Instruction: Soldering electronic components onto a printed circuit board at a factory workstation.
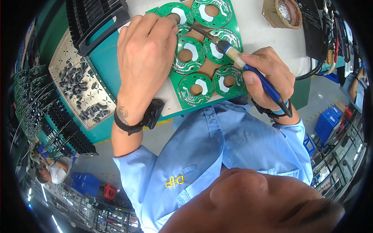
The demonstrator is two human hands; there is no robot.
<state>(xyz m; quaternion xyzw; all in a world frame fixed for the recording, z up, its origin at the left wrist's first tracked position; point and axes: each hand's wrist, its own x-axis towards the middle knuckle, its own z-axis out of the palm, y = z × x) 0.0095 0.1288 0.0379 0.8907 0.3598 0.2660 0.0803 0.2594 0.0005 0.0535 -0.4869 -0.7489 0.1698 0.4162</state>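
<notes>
A green panel of several round circuit boards [192, 62] lies on the table in front of me, each disc with a hole and a white patch. My right hand [270, 73] is closed around the blue handle of a soldering iron [233, 54]. The iron's thin tip points left and reaches the edge of the upper left board [167, 8]. My left hand [147, 54] rests over the panel's left side, its fingers curled at that same board. Its fingertips are mostly hidden, and I cannot make out what they pinch.
A tray [60, 58] of loose black capacitors [75, 83] stands at left, beside black slotted racks [93, 23]. A brown holder [281, 13] with a silvery inside sits at the far right, near black equipment and cables [311, 72]. Another person [54, 173] appears at lower left.
</notes>
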